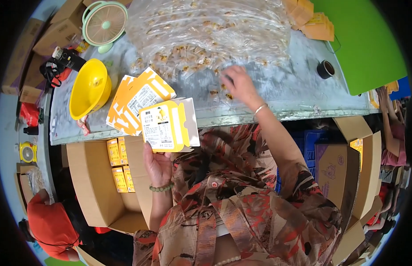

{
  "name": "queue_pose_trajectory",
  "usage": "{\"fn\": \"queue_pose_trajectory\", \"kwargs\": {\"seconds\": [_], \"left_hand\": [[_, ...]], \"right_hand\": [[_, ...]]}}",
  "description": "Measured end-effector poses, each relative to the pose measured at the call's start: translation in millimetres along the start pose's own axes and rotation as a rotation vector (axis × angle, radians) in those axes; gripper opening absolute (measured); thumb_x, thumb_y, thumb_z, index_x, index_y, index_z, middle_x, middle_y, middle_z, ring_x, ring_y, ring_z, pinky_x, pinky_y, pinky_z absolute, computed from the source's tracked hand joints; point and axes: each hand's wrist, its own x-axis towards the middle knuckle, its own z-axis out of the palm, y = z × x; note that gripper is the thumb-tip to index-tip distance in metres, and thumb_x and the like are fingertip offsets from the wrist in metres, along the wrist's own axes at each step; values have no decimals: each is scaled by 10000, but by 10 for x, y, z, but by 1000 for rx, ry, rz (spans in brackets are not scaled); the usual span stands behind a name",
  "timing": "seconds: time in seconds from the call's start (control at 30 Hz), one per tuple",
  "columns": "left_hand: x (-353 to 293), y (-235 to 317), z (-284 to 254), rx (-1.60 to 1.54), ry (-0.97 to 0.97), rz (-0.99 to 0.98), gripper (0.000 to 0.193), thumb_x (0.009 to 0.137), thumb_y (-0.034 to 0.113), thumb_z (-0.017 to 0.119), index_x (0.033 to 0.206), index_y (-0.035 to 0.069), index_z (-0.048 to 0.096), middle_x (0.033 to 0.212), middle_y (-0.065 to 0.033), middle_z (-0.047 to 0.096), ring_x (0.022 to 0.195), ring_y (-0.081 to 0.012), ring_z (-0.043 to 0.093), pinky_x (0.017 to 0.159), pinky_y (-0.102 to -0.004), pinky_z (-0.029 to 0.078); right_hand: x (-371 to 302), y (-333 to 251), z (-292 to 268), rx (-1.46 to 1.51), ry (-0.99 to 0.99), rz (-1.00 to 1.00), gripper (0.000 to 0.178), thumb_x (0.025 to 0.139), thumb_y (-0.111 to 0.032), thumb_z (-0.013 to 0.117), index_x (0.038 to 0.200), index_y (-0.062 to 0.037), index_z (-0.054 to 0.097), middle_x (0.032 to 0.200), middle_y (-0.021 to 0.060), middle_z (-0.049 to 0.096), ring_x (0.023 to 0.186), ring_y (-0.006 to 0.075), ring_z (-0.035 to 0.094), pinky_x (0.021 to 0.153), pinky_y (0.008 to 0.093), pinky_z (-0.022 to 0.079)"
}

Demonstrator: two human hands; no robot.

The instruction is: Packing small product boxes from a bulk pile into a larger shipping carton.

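My left hand (157, 166), with a green bead bracelet at its wrist, grips a yellow and white carton (164, 128) from below. The carton's flaps stand out at its right end. Flattened orange and white cartons (141, 95) lie fanned on the table just behind it. My right hand (242, 88) is over the table among small clear packets (227, 95) with brownish contents; its fingers are blurred by motion. Farther back, a large clear plastic sheet or bag (210, 29) covers a heap of similar packets.
A yellow bowl (88, 91) and a green fan (104, 26) stand at the left. A dark cup (325, 69) sits right, near a green board (370, 40). Below the table edge, an open cardboard box (93, 186) holds several yellow cartons. Other people are at both sides.
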Motion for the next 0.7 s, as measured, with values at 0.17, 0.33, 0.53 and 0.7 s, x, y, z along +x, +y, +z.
{"fn": "queue_pose_trajectory", "kwargs": {"seconds": [0.17,0.33,0.53,0.7], "left_hand": [[24,-4,57,93,108,51,358,829,263,386,1086,13,389,1020,-97,497,900,-197,509,706,-324,466],[56,48,52,133,85,72,344,828,261,394,1081,27,405,1022,-90,505,917,-188,504,769,-344,443],[202,-58,128,255,76,116,295,829,232,403,1030,17,411,967,-109,520,845,-202,539,690,-339,484],[349,-286,342,415,121,187,254,824,172,422,1029,24,403,973,-105,495,836,-194,533,637,-326,498]], "right_hand": [[192,-10,128,-106,-158,-1,189,674,-184,547,832,-82,548,874,81,522,869,260,451,771,347,355],[124,12,13,-53,-496,-98,270,665,-210,558,915,-112,537,958,72,502,933,261,431,816,342,327],[-75,-256,-48,-224,-398,-276,470,669,-374,545,1079,-160,462,1119,70,406,1057,259,351,873,401,264],[-207,18,-297,-235,-347,-311,651,605,-408,597,1155,-136,379,1162,96,362,1081,271,329,896,414,251]]}}
